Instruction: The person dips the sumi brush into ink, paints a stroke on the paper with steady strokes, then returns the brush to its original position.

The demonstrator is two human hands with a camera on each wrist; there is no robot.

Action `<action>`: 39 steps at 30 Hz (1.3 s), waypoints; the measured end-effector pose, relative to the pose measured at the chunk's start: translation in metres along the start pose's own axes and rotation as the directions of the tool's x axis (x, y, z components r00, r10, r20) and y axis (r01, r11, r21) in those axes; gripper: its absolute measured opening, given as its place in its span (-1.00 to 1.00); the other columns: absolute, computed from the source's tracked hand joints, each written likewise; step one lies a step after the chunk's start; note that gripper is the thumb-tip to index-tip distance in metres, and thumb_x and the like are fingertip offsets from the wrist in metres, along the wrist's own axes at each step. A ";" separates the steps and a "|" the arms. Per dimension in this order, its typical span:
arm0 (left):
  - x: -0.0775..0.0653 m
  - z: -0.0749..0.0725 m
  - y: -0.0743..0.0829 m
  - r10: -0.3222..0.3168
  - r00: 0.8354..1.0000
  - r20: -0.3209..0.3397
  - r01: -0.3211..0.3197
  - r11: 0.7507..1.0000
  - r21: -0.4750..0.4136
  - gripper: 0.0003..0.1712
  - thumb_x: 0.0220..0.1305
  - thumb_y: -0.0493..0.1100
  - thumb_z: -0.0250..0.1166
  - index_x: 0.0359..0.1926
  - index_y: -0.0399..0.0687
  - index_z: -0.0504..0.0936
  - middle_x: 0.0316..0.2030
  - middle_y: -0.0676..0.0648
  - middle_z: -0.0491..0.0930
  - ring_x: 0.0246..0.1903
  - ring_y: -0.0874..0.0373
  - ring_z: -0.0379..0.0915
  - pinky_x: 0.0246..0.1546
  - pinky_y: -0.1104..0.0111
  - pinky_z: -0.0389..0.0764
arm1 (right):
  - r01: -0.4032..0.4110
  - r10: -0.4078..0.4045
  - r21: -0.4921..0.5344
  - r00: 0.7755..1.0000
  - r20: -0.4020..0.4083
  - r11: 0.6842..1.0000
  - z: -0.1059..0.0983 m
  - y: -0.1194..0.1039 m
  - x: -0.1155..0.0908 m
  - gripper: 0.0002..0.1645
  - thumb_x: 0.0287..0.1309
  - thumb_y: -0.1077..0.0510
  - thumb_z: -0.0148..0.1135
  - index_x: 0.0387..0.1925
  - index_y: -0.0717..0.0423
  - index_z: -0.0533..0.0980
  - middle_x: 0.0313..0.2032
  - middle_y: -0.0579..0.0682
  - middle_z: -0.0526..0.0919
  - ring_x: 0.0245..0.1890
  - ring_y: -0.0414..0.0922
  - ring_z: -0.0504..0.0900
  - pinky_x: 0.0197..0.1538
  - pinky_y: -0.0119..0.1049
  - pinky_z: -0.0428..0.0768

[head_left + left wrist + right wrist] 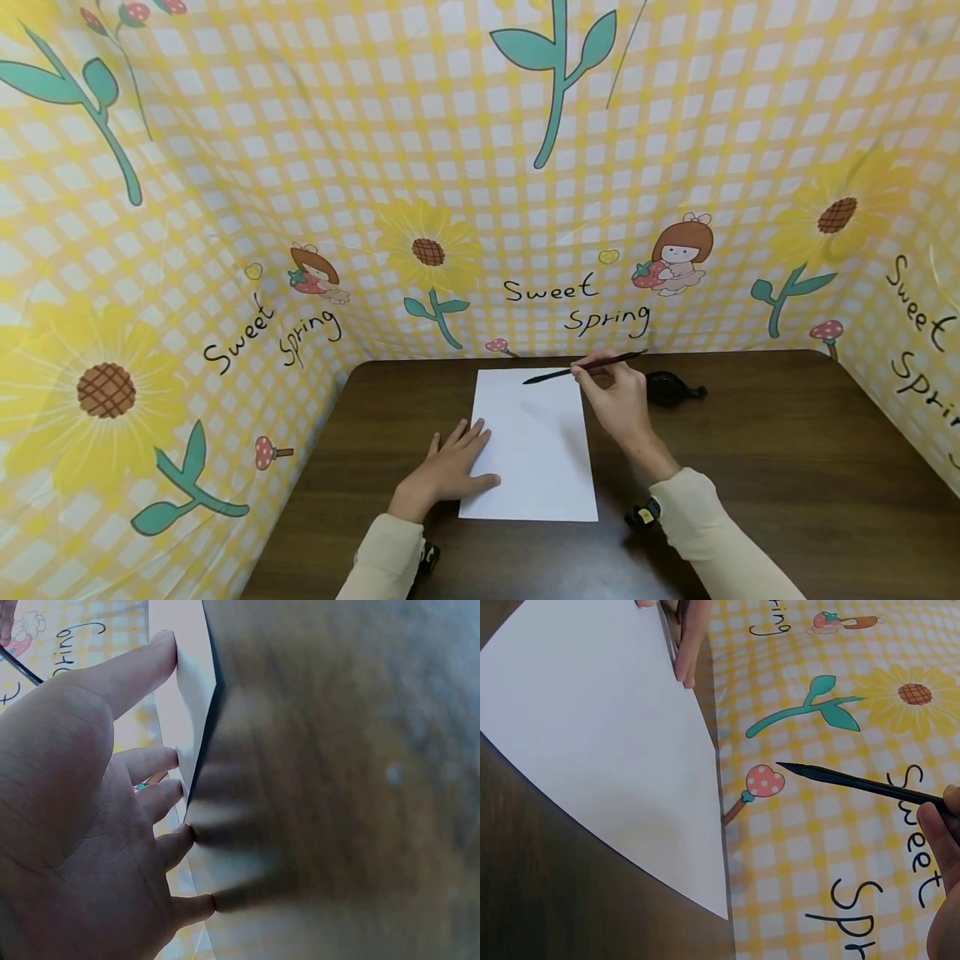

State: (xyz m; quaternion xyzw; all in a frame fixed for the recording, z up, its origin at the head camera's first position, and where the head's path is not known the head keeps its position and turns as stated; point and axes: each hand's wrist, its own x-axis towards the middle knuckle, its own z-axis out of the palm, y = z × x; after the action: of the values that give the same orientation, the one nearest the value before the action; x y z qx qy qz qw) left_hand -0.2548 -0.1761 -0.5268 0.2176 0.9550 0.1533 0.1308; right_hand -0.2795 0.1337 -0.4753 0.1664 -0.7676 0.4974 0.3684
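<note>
A white sheet of paper (pixel 528 467) lies on the brown table. My left hand (pixel 447 469) rests with spread fingers on its left edge; the left wrist view shows the thumb (pixel 139 671) and fingertips along that edge. Between thumb and fingers, my right hand (pixel 618 404) pinches a slim black writing brush (pixel 585 367) over the sheet's upper right part. The dark pointed tip of the brush (pixel 810 772) is directed leftward in the head view and appears raised off the paper. No marks show on the sheet.
Just behind the right hand sits a small black dish (pixel 670 389) with a knobbed end, partly hidden. A yellow checked cloth (pixel 480 167) with flower prints hangs round the back and sides of the table (pixel 780 467). Both wrists carry small black devices.
</note>
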 end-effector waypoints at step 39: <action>0.000 -0.001 0.005 -0.021 1.000 -0.005 0.021 1.000 0.009 0.02 0.41 0.34 0.32 0.67 -0.04 0.21 0.71 -0.11 0.03 0.71 -0.23 -0.18 0.55 -0.47 -0.15 | -0.107 0.105 0.008 0.988 0.117 0.994 0.042 0.004 -0.019 -0.88 0.30 0.23 0.50 -0.21 0.08 0.65 -0.22 -0.04 0.82 -0.27 -0.11 0.85 -0.18 -0.25 0.81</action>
State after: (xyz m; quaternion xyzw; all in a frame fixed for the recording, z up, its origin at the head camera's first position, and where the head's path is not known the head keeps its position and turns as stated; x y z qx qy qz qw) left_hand -0.2537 -0.1722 -0.5243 0.2079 0.9582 0.1481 0.1292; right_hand -0.2862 0.0958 -0.5016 0.1568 -0.7921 0.5110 0.2948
